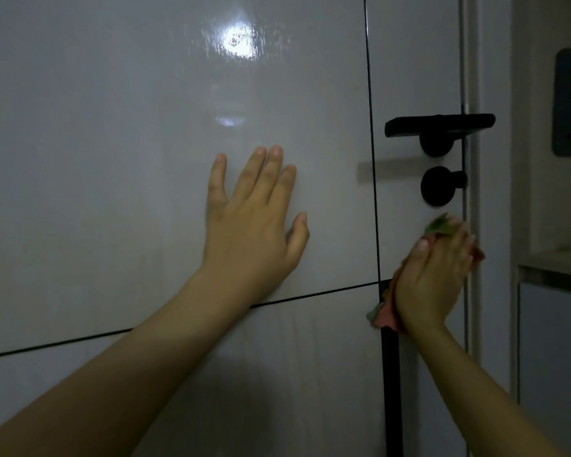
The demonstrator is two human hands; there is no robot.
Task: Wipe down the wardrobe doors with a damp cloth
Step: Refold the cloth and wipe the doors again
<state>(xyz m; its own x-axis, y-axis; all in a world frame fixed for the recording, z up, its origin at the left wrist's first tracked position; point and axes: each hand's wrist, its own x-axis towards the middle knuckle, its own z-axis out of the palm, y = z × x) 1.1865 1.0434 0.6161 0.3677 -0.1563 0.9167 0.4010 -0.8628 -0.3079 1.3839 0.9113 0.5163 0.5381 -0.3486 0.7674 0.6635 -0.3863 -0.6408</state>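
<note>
We brace our left hand (254, 222), fingers straight, on the glossy door (129, 159) while our right hand (432, 278) presses the soft, limp cloth (384, 313) flat below the handle (439, 127), best held bunched under the palm.

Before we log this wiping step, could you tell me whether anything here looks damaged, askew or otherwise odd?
Nothing stands out. The left hand rests flat on the glossy door panel; the right hand presses the cloth against the door below the black handle and knob. The bright patch up top is only reflected light.
</note>
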